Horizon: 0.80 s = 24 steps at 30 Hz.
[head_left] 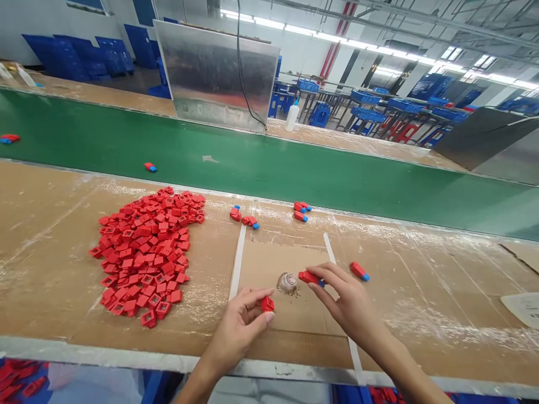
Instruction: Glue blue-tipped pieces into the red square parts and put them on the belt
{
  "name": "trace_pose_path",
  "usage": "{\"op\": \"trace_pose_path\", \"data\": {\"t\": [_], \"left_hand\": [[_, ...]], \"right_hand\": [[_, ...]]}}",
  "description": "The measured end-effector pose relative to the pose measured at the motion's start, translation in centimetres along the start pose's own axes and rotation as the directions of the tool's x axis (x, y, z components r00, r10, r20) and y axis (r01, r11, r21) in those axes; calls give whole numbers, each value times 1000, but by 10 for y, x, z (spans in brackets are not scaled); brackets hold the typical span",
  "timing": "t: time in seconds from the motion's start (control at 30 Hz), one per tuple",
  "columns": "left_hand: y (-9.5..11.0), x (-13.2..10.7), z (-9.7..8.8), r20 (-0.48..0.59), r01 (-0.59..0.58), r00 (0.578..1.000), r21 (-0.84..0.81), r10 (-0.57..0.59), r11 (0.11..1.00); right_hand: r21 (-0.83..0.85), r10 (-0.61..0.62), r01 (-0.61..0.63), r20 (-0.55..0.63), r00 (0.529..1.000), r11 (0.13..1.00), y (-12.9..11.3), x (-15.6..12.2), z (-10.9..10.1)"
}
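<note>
Both hands are closed on small parts. The left hand (238,331) pinches a red square cap (267,304) between thumb and fingertips, and the right hand (349,300) grips a red-and-blue piece (309,277) between thumb and forefinger, both over a cardboard sheet (273,269) on the brown-covered workbench (46,224). Between the hands, touching neither, sits a small ribbed translucent lump (287,283) with brown crumbs beside it; what it is cannot be told. White tape strips (237,264) run along the sheet's left and right sides. Left of the sheet lies a heap of red caps (145,252). Loose red-and-blue pieces (300,212) lie along the far edge of the bench, and 1 more (359,271) lies just right of the right hand. Beyond, 2 more (150,166) sit on a green conveyor belt (261,163). Farther off stand a white plastic bottle (292,116) and a steel panel (214,73), with blue crates (366,96) on tables behind. A paper sheet (522,308) at the right edge shows no readable writing
</note>
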<state>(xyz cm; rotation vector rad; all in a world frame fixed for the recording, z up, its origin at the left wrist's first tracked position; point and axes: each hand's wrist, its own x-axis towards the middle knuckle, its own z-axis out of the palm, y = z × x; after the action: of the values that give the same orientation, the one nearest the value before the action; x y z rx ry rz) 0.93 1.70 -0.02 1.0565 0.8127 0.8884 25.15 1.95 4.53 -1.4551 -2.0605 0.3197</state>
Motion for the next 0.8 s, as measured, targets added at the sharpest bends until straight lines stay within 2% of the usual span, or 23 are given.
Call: {"op": "trace_pose_path", "data": {"t": [0.17, 0.8], "left_hand": [[-8, -4, 0, -35, 83, 996, -114, -88, 990], [-13, -11, -3, -74, 81, 992, -222, -100, 972]], "right_hand": [[-83, -47, 54, 84, 995, 995, -3, 7, 7], [-224, -41, 74, 150, 988, 972, -7, 5, 14]]}}
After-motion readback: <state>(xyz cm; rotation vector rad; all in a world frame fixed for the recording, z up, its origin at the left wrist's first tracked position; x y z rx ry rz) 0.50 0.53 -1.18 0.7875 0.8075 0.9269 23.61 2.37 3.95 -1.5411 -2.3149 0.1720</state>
